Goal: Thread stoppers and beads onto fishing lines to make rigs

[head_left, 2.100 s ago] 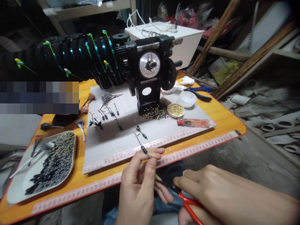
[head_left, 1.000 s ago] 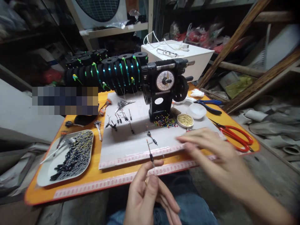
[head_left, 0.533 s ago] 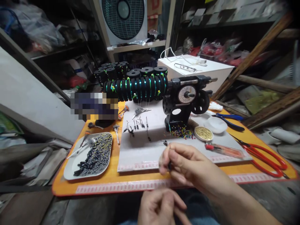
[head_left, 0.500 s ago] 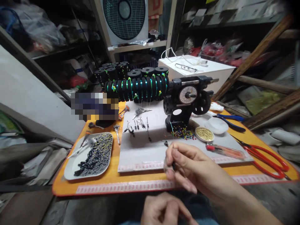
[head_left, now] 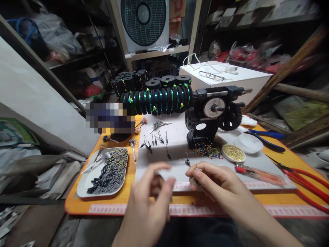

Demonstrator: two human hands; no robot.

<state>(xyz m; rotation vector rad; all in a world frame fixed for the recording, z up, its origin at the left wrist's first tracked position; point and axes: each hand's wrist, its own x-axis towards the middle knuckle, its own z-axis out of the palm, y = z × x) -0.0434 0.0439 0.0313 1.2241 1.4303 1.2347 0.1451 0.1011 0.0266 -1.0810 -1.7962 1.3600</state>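
My left hand (head_left: 151, 195) is raised over the near edge of the white board (head_left: 174, 164), thumb and fingers apart with nothing seen between them. To its right, my right hand (head_left: 213, 181) pinches a small dark piece (head_left: 195, 181) with a thin pale tip, partly hidden by the fingers. Small black parts with wire ends (head_left: 154, 142) lie on the board. Behind stands a black rotary device (head_left: 214, 109) carrying a roller of black rings (head_left: 156, 99) with green and teal bands. A white tray (head_left: 83, 187) at the left holds many small dark pieces.
Colourful beads (head_left: 208, 150) lie beside a dish of gold bits (head_left: 233, 153). A red-capped cutter (head_left: 262, 174), red-handled scissors (head_left: 308, 178) and blue pliers (head_left: 267, 133) are at the right. A white box (head_left: 226, 73) stands behind, and a fan (head_left: 144, 20) is at the back.
My left hand has risen from the bottom edge and opened above the orange table. My right hand still pinches the small piece, now slightly further right. The whole view has shifted.
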